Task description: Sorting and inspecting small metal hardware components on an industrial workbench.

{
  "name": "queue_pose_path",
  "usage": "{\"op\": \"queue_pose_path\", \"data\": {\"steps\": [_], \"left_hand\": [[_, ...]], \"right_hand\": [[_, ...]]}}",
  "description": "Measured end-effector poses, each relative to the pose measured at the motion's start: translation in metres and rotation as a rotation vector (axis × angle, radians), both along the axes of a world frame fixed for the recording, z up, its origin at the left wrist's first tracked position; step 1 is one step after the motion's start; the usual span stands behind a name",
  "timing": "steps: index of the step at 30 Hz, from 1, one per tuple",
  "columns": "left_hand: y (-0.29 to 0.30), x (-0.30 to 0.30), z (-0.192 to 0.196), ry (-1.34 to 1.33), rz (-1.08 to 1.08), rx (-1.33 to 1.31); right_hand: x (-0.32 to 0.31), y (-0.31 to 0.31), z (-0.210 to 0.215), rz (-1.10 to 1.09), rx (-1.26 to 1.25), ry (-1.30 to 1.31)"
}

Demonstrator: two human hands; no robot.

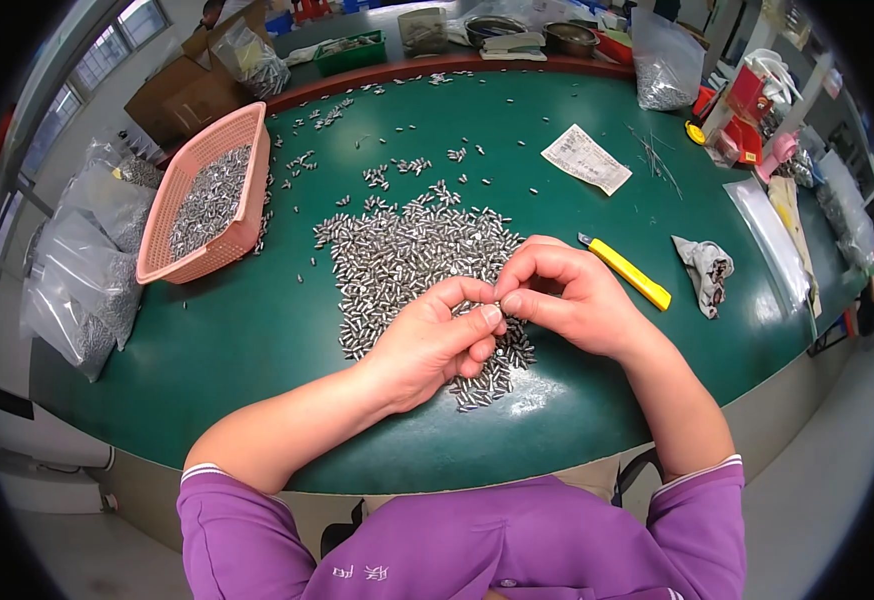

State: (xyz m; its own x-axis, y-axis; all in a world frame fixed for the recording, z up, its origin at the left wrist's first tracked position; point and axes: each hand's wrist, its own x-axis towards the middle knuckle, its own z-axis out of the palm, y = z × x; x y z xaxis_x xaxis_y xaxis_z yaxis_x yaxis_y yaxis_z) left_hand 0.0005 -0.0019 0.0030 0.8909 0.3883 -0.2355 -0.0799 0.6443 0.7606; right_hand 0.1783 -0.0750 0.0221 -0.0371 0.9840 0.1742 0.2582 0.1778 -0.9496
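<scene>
A broad heap of small silver metal pins (407,250), bullet-like in shape, is spread over the green table (257,370). Over the heap's near right part, my left hand (432,340) and my right hand (567,295) meet fingertip to fingertip. Both hands are closed in a pinch, thumb against forefinger. Whatever lies between the fingertips is tiny and mostly covered; it looks like one of the metal pieces, but I cannot make it out. To the right of my right hand lies a yellow utility knife (632,275).
A pink plastic basket (253,190) of metal pieces stands at left, beside clear bags (82,290). A printed paper slip (587,160), a stained rag (704,272) and thin wires (655,160) lie at right. At the back are a green tray (350,55) and another filled bag (667,65).
</scene>
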Motion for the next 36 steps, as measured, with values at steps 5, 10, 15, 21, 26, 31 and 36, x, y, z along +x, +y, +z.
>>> {"op": "queue_pose_path", "data": {"steps": [5,10,15,21,26,31,36], "left_hand": [[0.001,0.001,0.000,0.004,0.000,0.002],[0.000,0.002,-0.001,0.008,0.017,0.026],[-0.002,0.003,0.001,0.016,0.019,0.045],[-0.002,0.003,0.005,0.020,0.034,0.030],[-0.001,0.002,0.004,0.029,0.044,0.035],[0.000,0.002,0.001,0.027,0.031,0.012],[-0.001,0.003,0.001,0.025,0.030,0.005]], "right_hand": [[0.002,0.002,0.000,0.000,0.198,-0.207],[0.005,0.002,0.002,-0.132,0.209,-0.345],[0.014,0.001,-0.003,-0.162,0.118,-0.564],[0.014,0.001,-0.010,-0.112,0.129,-0.716],[0.014,0.000,-0.010,-0.129,0.132,-0.771],[0.015,0.000,-0.011,-0.119,0.127,-0.800],[0.014,0.000,-0.013,-0.145,0.064,-0.668]]}}
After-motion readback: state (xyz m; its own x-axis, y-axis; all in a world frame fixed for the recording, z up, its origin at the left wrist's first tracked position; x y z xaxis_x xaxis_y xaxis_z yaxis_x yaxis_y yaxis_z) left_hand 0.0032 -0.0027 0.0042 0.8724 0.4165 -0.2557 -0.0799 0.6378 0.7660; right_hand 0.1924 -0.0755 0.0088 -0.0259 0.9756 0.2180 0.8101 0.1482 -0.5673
